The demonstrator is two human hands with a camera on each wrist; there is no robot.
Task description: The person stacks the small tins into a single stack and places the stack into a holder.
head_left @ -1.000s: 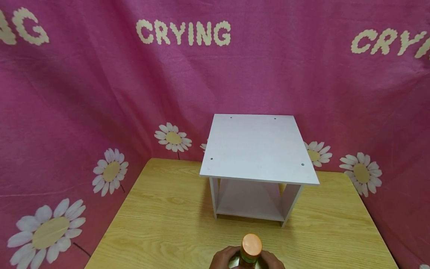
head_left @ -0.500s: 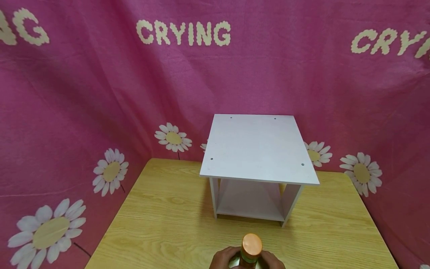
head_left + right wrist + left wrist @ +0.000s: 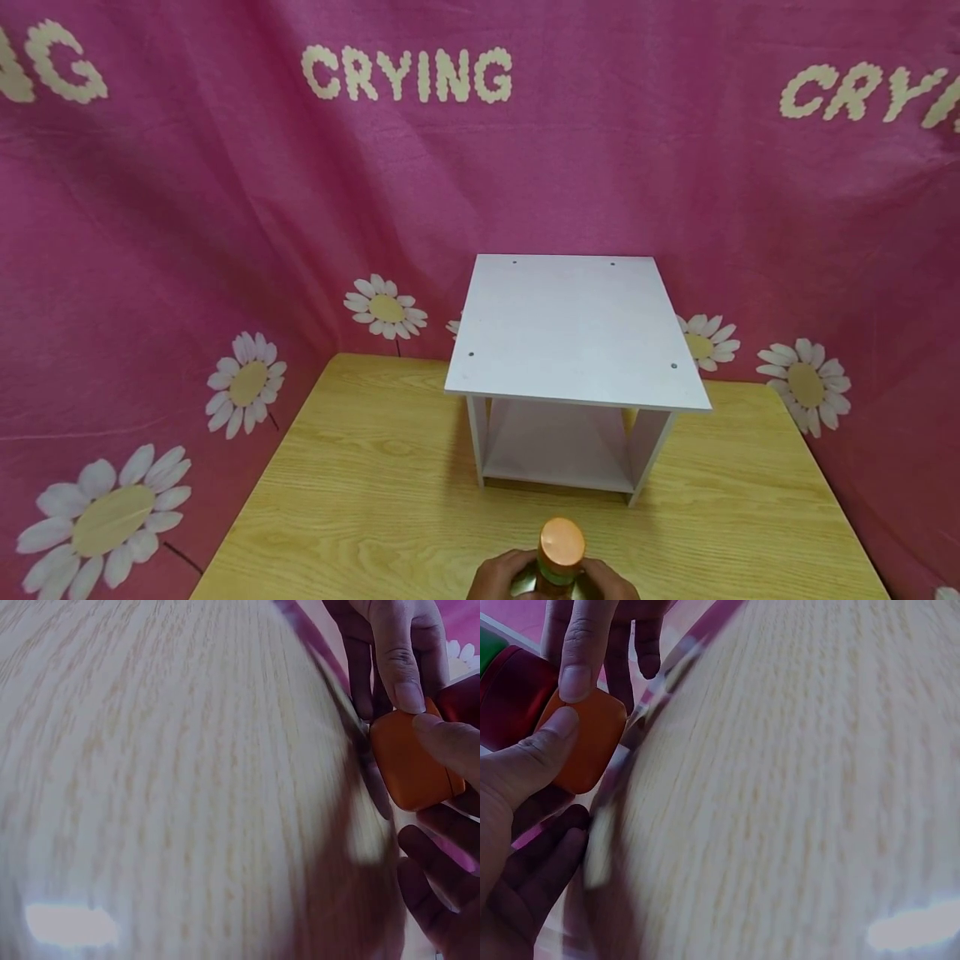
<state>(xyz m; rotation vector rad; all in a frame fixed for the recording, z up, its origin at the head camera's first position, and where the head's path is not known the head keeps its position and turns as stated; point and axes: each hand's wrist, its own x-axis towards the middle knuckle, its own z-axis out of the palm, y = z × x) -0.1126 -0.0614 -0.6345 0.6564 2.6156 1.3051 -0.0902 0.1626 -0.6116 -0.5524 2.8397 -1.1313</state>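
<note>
At the bottom middle of the head view, a bottle with an orange cap [image 3: 561, 543] stands upright over the near edge of the wooden table [image 3: 360, 492]. My left hand [image 3: 501, 575] grips it from the left and my right hand [image 3: 609, 581] from the right. In the left wrist view, a thumb and fingertip of my left hand [image 3: 566, 712] pinch the orange cap [image 3: 585, 750], with a dark red and green body [image 3: 506, 686] behind it. The right wrist view shows my right hand [image 3: 420, 712] pinching the same cap [image 3: 409, 761].
A white open-fronted cube shelf [image 3: 573, 333] stands on the table beyond the bottle, its opening facing me. A pink curtain [image 3: 187, 208] with daisies and lettering hangs behind and on both sides. Bare tabletop lies to the left of the shelf.
</note>
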